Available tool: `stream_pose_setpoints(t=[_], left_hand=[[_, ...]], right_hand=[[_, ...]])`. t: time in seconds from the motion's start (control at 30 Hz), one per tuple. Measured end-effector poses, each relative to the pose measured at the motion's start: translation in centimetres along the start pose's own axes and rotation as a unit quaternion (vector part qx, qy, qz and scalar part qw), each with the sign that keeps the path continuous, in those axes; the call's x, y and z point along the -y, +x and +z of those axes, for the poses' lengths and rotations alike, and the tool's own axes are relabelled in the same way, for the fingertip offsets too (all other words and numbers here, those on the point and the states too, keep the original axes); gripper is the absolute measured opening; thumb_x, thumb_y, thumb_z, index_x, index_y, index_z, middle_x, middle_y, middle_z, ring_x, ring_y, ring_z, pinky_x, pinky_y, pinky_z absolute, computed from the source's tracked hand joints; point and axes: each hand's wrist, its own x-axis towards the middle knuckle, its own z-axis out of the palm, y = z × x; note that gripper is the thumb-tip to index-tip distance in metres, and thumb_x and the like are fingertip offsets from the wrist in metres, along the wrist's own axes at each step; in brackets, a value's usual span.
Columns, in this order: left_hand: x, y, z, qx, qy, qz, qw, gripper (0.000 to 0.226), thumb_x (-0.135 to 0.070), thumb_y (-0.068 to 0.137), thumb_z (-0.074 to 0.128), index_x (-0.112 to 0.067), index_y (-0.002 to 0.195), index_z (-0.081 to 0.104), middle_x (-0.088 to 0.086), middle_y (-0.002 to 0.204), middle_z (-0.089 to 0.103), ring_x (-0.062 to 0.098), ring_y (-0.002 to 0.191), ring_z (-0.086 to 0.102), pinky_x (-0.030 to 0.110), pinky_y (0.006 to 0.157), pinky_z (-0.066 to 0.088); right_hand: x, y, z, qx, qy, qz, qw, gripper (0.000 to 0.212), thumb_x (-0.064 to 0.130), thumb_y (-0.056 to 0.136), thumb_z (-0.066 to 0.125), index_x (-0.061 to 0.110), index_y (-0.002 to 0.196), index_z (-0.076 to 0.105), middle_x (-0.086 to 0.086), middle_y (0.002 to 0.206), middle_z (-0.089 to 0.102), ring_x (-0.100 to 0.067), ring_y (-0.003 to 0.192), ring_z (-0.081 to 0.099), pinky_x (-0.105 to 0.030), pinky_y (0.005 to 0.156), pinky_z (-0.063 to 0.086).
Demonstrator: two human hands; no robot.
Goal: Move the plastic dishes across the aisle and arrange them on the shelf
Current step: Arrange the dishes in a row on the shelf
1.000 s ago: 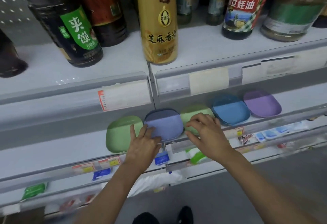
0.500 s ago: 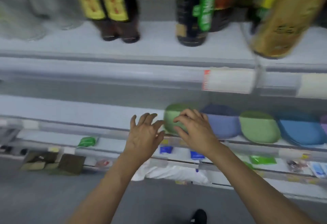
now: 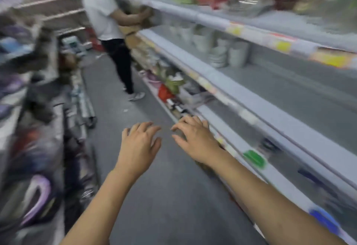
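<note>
The head view is heavily blurred and looks down the aisle. My left hand (image 3: 140, 143) and my right hand (image 3: 195, 135) float side by side over the grey floor, fingers loosely spread, holding nothing. The coloured plastic dishes are out of view. A grey shelf unit (image 3: 251, 113) runs along the right, just beside my right hand. Blurred purple and blue items (image 3: 36, 196) lie on the shelves at the left; I cannot tell what they are.
A person in a white shirt and dark trousers (image 3: 114, 37) stands further up the aisle, against the right shelves. White bowls (image 3: 226, 51) are stacked on a right shelf. Goods crowd the low left shelves (image 3: 81, 105). The grey aisle floor (image 3: 154, 196) runs between.
The view has swung left from the shelf with the dishes to look down the aisle. Both hands have come off the dishes and now hold nothing.
</note>
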Motion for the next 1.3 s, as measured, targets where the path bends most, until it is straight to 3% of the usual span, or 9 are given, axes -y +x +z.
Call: stream_pose_setpoints(t=[0.27,0.57,0.83,1.1,1.3], left_hand=[[19.0,-1.3,-3.7,-0.046,0.054,-0.202,0.977,0.038,-0.048,0.09,0.047,-0.034,0.12,0.066,-0.007,0.126,0.065,0.021,0.115,0.06,0.045,0.091,0.043],[35.3,7.2,-2.0,-0.064,0.116,-0.338,0.932,0.038,-0.048,0.089,0.045,-0.034,0.115,0.068,-0.01,0.12,0.067,0.02,0.111,0.062,0.044,0.09,0.047],[47.1,12.5,-1.4,-0.043,0.121,-0.468,0.874,0.034,-0.043,0.096,0.052,-0.037,0.128,0.061,-0.013,0.131,0.061,0.016,0.122,0.055,0.045,0.1,0.041],[62.4,14.9,1.3,-0.073,0.101,-0.536,0.835,0.035,-0.038,0.095,0.056,-0.034,0.129,0.062,-0.013,0.125,0.063,0.016,0.115,0.057,0.043,0.095,0.044],[77.5,16.8,4.3,-0.049,0.052,-0.573,0.816,0.037,-0.038,0.094,0.056,-0.032,0.131,0.059,-0.007,0.13,0.063,0.022,0.118,0.057,0.044,0.094,0.045]], right_hand=[[13.2,17.7,12.1,0.089,0.066,-0.161,0.981,0.023,0.047,0.095,0.061,0.035,0.114,0.067,0.008,0.117,0.056,-0.018,0.112,0.051,-0.038,0.09,0.031],[17.5,37.8,24.9,0.17,0.106,-0.266,0.943,0.026,0.046,0.097,0.058,0.033,0.119,0.064,0.008,0.12,0.055,-0.021,0.117,0.05,-0.044,0.097,0.036],[23.3,54.3,33.8,0.235,0.126,-0.354,0.896,0.026,0.048,0.099,0.052,0.036,0.121,0.062,0.013,0.115,0.049,-0.015,0.112,0.044,-0.039,0.097,0.032],[30.3,66.3,45.5,0.271,0.095,-0.418,0.862,0.026,0.05,0.1,0.049,0.037,0.12,0.059,0.014,0.11,0.044,-0.015,0.108,0.044,-0.038,0.09,0.03],[36.4,76.6,54.9,0.309,0.061,-0.419,0.851,0.027,0.048,0.099,0.053,0.039,0.124,0.059,0.014,0.118,0.048,-0.016,0.119,0.045,-0.042,0.099,0.034]])
